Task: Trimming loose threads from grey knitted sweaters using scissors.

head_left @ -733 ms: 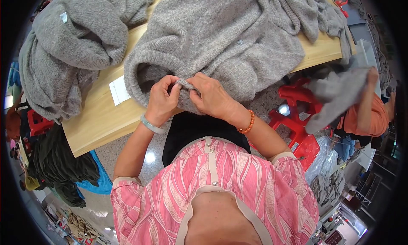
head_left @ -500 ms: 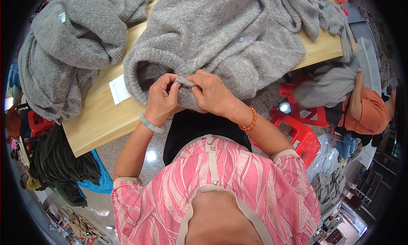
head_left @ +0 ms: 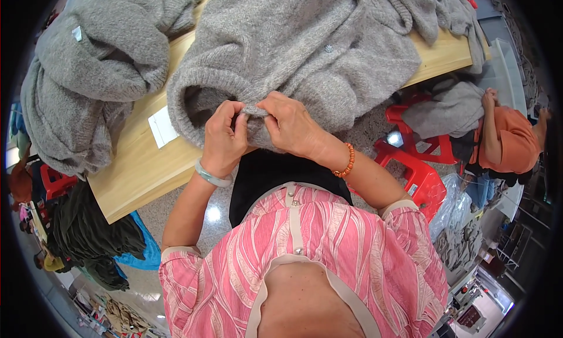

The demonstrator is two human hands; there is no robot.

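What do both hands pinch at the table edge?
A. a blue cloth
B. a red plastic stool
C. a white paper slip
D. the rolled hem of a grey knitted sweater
D: the left hand and right hand both grip the thick rolled edge of the grey knitted sweater.

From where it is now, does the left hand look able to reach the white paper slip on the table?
Probably yes: the left hand pinches the grey sweater's hem, and the white paper slip lies uncovered just to its left on the wooden table.

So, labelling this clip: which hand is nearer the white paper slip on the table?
Left. The left hand sits just right of the white paper slip; the right hand is farther right, beyond it.
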